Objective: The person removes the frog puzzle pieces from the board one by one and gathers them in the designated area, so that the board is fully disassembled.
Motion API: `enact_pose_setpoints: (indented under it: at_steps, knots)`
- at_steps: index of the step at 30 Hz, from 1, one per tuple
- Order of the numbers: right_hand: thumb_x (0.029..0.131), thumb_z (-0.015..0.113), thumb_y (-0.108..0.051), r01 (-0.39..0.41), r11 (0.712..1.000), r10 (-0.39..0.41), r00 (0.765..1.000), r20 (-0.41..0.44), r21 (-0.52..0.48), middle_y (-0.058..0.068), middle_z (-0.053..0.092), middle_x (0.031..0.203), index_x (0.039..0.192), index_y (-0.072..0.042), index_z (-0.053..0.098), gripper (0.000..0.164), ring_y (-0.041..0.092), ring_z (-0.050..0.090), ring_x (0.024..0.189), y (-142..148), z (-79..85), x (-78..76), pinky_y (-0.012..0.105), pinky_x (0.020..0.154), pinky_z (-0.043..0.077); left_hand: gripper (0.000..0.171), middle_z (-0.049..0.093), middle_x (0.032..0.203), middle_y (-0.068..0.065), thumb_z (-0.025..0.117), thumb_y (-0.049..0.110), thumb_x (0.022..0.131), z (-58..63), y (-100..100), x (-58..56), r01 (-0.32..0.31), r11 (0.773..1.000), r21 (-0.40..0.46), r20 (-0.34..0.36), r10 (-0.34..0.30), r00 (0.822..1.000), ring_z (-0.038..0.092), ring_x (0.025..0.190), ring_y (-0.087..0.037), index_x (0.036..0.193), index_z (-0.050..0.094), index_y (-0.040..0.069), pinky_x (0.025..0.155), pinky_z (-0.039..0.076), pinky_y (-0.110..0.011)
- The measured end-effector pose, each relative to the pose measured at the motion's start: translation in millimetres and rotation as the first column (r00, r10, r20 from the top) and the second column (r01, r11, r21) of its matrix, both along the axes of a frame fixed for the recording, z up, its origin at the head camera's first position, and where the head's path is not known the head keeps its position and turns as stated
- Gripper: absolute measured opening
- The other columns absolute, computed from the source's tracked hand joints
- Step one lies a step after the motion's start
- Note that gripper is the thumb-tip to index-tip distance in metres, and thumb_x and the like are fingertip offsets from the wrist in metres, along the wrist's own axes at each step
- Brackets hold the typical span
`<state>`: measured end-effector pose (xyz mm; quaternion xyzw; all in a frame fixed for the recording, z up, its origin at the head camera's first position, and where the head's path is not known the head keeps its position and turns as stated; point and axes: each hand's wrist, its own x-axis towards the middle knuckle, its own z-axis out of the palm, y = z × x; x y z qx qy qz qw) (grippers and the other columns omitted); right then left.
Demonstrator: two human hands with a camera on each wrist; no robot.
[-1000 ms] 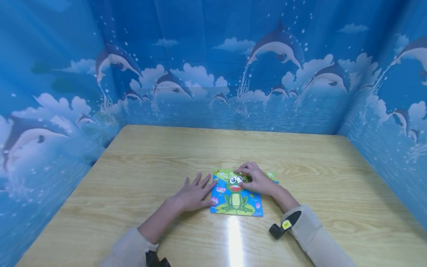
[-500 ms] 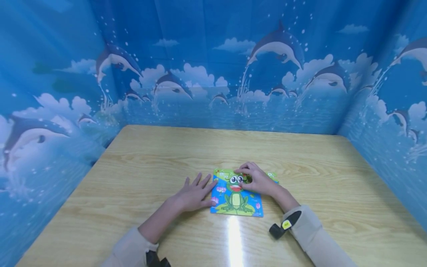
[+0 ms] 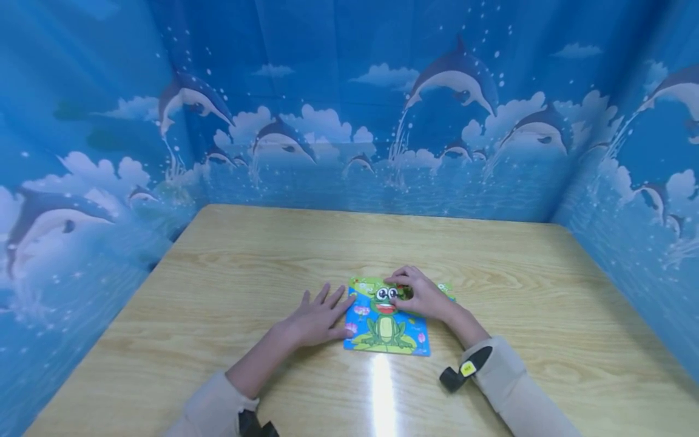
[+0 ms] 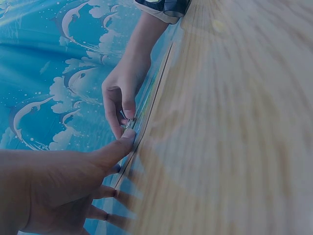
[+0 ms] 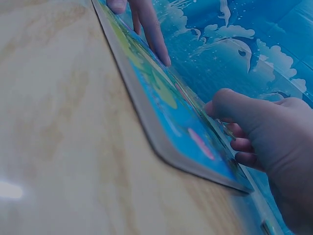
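A frog picture puzzle, a flat board with rounded corners, lies on the table in the head view. My left hand is spread flat at its left side, with thumb and forefinger overlapping the edge. Over its upper right part, my right hand pinches a small puzzle piece between thumb and fingers beside the frog's eyes; the hand hides most of the piece. In the left wrist view, the right thumb and fingers come together at the board's surface. A green and blue part shows beyond the right hand.
The wood-grain table spreads around the puzzle. Behind it and along both sides hangs a blue curtain printed with dolphins. A bright light reflection crosses the tabletop in front of the board.
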<state>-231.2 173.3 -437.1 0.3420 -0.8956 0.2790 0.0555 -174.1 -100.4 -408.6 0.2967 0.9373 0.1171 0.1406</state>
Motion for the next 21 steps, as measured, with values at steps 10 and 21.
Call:
enact_pose_setpoints:
  at_steps: [10, 21]
  knots:
    - [0.078, 0.069, -0.018, 0.048, 0.999, -0.047, 0.998, 0.048, -0.013, 0.009, 0.053, 0.115, 0.117, -0.009, 0.063, 0.04, 0.027, 0.049, 0.106, 11.4, 13.2, 5.8, 0.045, 0.085, 0.045, 0.068, 0.011, 0.151, -0.014, 0.042, 0.055, 0.091, -2.8, 2.5, -0.8, 0.027, 0.999, 0.02, -0.008, -0.026, 1.0, 0.001, 0.135, -0.039, 0.147, 0.023, 0.02, 0.1, 0.004, -0.063]
    - [0.077, 0.07, -0.01, 0.093, 0.995, -0.091, 0.995, 0.042, -0.049, 0.013, 0.053, 0.115, 0.117, -0.005, 0.063, 0.04, 0.032, 0.048, 0.108, 40.4, 28.0, 10.9, 0.051, 0.088, 0.041, 0.068, 0.011, 0.151, -0.014, 0.043, 0.054, 0.091, -0.8, 1.9, -0.9, 0.018, 1.0, 0.015, -0.01, -0.018, 1.0, 0.0, 0.135, -0.038, 0.147, 0.023, 0.02, 0.101, 0.003, -0.063]
